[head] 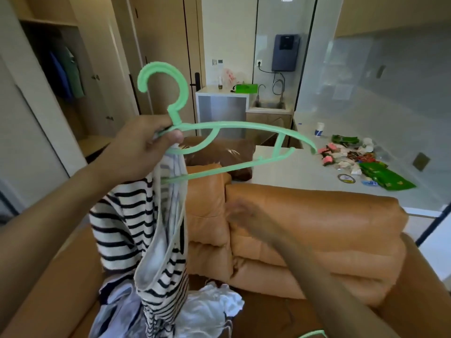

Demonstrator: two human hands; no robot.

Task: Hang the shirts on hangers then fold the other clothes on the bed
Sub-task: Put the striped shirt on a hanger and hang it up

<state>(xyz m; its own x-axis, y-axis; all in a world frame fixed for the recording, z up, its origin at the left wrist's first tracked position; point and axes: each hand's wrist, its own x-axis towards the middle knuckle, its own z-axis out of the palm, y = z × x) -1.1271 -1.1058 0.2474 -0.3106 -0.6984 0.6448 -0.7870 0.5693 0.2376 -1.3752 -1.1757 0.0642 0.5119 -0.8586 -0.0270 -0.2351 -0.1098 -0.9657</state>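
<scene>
My left hand (144,147) grips a green plastic hanger (234,129) at its neck, held up at chest height, hook upward. A black-and-white striped shirt (136,228) hangs from the hanger's left shoulder and droops down. My right hand (241,212) is blurred, low and right of the shirt, in front of the sofa back; it holds nothing that I can see. More clothes, white and pale blue (207,306), lie piled on the seat below. The tip of a second green hanger (312,334) peeks in at the bottom edge.
An orange leather sofa (317,215) fills the front. Behind it a white counter (292,172) carries packets and clutter (353,157). An open wardrobe with hanging clothes (66,74) stands at the left. A sink (268,104) is at the back.
</scene>
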